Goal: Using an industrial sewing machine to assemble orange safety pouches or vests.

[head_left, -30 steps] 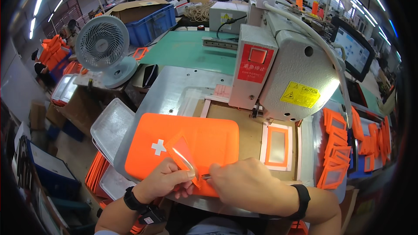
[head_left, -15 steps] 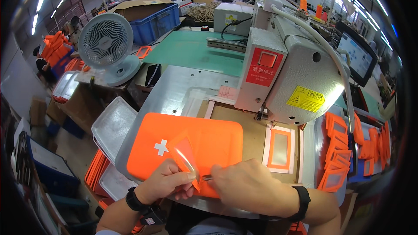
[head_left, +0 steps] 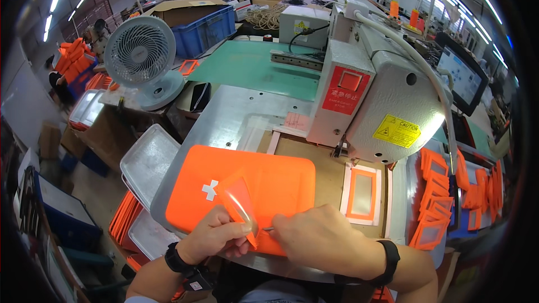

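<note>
My left hand [head_left: 216, 234] pinches a small orange-framed clear plastic piece [head_left: 237, 199], which is bent and tilted over the orange case [head_left: 264, 182] with a white cross. My right hand [head_left: 314, 235] is closed on a small metal tool [head_left: 269, 230], mostly hidden by the fingers, whose end is at the piece's right edge. The case lies on the grey metal plate [head_left: 199, 126] of a machine [head_left: 393, 95]. Right of the case, another framed piece [head_left: 361, 192] lies flat in a white holder on the tan board.
A pile of orange framed pieces [head_left: 435, 207] lies at the right, near a screen [head_left: 457, 73]. At the left are metal trays [head_left: 147, 162], orange stacks [head_left: 123, 219], a fan [head_left: 140, 58] and a blue crate [head_left: 205, 30]. Other people work in the background.
The whole view has shifted slightly to the right in the picture. My hands keep almost the same grip, with the right fingers and tool moving very slightly at the piece's edge.
</note>
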`<state>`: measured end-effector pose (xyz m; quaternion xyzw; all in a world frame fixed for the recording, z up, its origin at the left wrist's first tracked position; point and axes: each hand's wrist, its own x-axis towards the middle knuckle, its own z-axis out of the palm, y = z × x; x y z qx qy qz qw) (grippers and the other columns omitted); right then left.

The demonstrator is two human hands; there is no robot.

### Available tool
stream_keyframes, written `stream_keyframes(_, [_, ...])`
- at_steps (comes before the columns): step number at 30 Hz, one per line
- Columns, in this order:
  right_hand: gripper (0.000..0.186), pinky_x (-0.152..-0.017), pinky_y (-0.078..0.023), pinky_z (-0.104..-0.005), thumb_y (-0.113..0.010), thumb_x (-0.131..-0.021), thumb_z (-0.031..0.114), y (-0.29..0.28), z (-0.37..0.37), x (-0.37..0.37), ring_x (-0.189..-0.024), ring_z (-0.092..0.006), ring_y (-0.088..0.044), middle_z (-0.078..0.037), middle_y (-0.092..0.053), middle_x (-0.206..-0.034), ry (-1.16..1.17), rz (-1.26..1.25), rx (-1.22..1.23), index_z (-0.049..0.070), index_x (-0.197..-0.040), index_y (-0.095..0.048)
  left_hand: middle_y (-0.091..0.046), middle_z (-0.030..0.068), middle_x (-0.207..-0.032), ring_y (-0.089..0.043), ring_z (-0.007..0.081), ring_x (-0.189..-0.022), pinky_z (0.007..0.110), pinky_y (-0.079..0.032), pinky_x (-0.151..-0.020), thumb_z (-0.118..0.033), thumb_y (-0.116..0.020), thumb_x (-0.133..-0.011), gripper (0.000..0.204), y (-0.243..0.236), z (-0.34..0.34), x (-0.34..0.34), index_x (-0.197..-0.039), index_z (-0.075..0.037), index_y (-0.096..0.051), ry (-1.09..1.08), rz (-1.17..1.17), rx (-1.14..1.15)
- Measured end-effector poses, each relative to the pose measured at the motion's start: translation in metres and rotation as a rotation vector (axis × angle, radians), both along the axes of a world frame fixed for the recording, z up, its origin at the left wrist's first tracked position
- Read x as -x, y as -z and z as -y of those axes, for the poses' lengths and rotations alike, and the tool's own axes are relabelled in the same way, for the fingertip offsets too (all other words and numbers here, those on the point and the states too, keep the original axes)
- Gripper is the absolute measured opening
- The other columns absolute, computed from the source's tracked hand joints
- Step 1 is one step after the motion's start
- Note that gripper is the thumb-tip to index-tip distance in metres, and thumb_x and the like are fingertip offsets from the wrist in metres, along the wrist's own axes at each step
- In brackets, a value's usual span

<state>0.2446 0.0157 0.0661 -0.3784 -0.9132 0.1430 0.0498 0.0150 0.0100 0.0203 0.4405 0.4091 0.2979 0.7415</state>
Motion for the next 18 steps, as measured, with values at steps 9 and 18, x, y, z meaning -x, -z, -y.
stream_keyframes(9, [0.03, -0.042, -0.044, -0.0366, -0.059, -0.094, 0.029, 0.0, 0.0, 0.0, -0.045, -0.0254, -0.06, -0.008, -0.054, -0.049, -0.007, 0.004, -0.067, 0.005, -0.076, -0.057, -0.063, 0.0041, -0.064, -0.06, 0.0081, -0.051, 0.019, -0.044, -0.046, -0.026, -0.059, -0.095, 0.031, 0.001, -0.002, 0.0, -0.071, -0.007, -0.06, 0.016, 0.015, -0.008])
stream_keyframes(18, [0.03, -0.042, -0.046, -0.0367, -0.059, -0.093, 0.029, 0.003, -0.001, 0.005, -0.046, -0.0251, -0.062, -0.008, -0.056, -0.05, 0.002, 0.012, -0.047, 0.004, -0.076, -0.057, -0.063, 0.0023, -0.066, -0.059, 0.007, -0.054, 0.02, -0.044, -0.048, -0.023, -0.057, -0.096, 0.025, -0.017, -0.008, 0.002, -0.081, -0.004, -0.066, 0.134, -0.139, -0.049])
